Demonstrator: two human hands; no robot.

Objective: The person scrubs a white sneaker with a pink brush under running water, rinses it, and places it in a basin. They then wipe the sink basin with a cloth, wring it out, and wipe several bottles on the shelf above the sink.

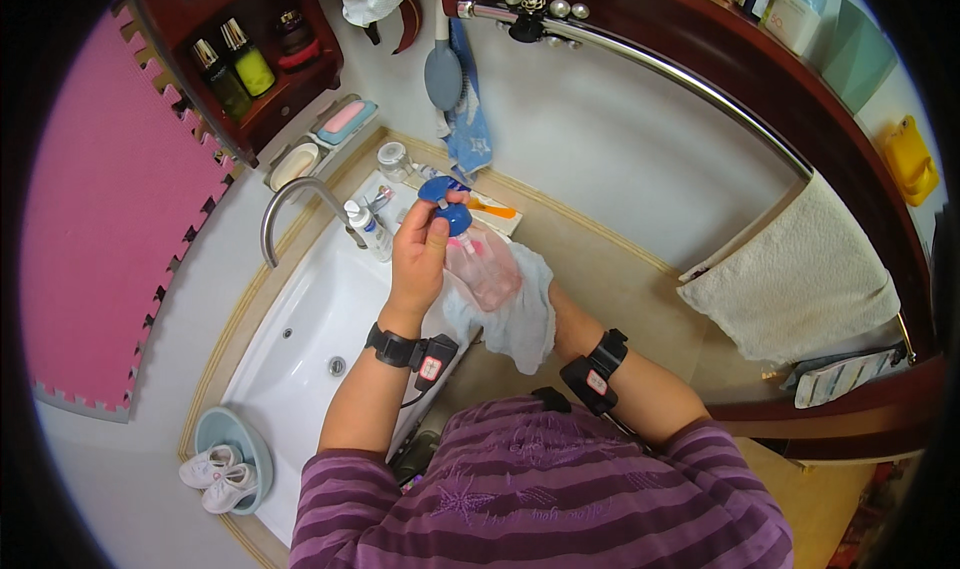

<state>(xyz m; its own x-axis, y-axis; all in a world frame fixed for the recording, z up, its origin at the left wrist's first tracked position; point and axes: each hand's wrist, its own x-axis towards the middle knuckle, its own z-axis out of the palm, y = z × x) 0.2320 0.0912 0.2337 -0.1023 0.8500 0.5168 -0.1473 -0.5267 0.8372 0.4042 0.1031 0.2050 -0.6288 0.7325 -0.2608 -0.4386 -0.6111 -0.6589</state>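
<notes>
My left hand [421, 257] grips the blue pump head [453, 216] of a clear, pinkish plastic pump bottle [484, 272], thumb and fingers around the pump. A pale tube shows through the bottle's wall. The bottle is tilted, its base towards my right side. A light blue cloth [536, 310] wraps the bottle's underside and hangs down. My right hand [561, 317] holds the cloth against the bottle from the right; its fingers are hidden by the cloth. Both wrists wear black straps with small devices.
Left of my arms lies a white washbasin [300, 366] with a curved metal faucet [300, 186]. A white pump bottle [367, 230], a glass jar [394, 161] and an orange-handled item [491, 209] stand behind. White shoes [221, 479] rest on a blue basin [259, 460]. A towel [795, 284] hangs right.
</notes>
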